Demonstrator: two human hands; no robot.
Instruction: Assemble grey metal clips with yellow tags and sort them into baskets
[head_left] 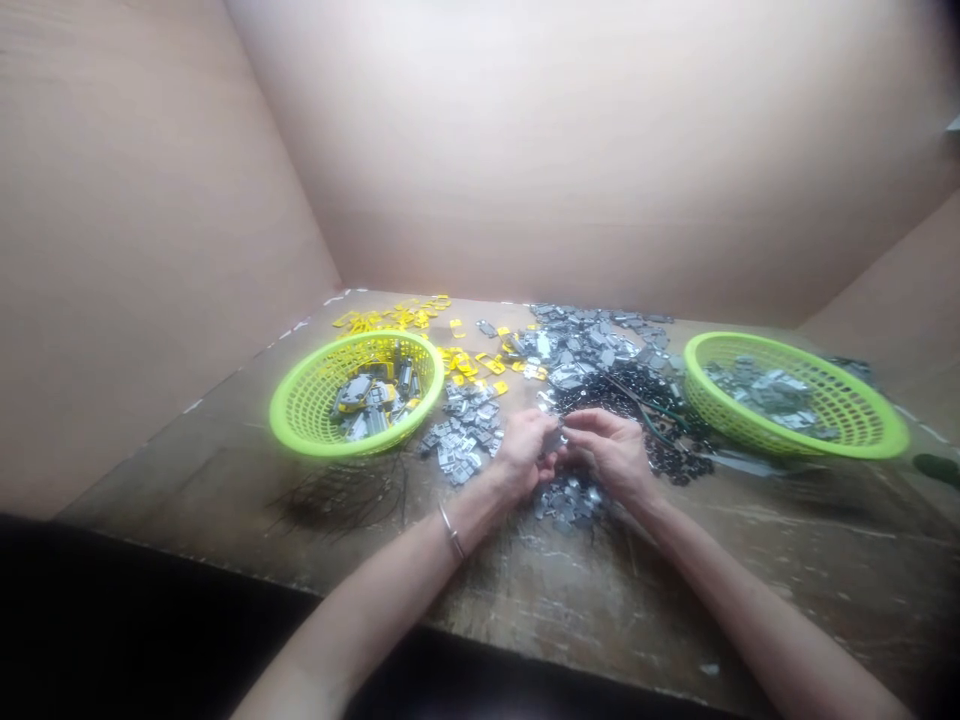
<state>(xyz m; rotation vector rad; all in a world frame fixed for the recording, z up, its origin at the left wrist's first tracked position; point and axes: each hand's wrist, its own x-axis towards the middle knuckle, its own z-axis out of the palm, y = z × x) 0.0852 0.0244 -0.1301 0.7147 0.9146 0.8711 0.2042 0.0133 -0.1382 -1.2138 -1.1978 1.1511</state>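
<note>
L hand (527, 448) grips 1 small grey part (553, 438); R hand (615, 455) pinches same part w/ thumb & fingertips from R side; part sits between hands, just above worktable (585, 600), outline partly hidden by fingers. L wrist: 1 metal bracelet (452, 530). Directly below hands: small silver pieces (570, 502), partly covered by R hand. Adjacent L: light-grey pieces (461, 435). Adjacent R, behind R hand: heap of black pieces (630, 395) w/ green-edged slender item (660, 432) lying across, type unclear. Beyond: large grey heap (585, 340) & scattered yellow frames (397, 315), some blocked from view by L basket (281, 415), which holds mixed grey/yellow assys (375, 400). R basket (892, 430) holds grey plates (776, 395). Outer limit: tan panels (562, 150), L, rear & R. Qty: hands 2, held part 1, green baskets 2, bracelet 1, panels 3, black heap 1; loose pcs too many & overlapped to count
</note>
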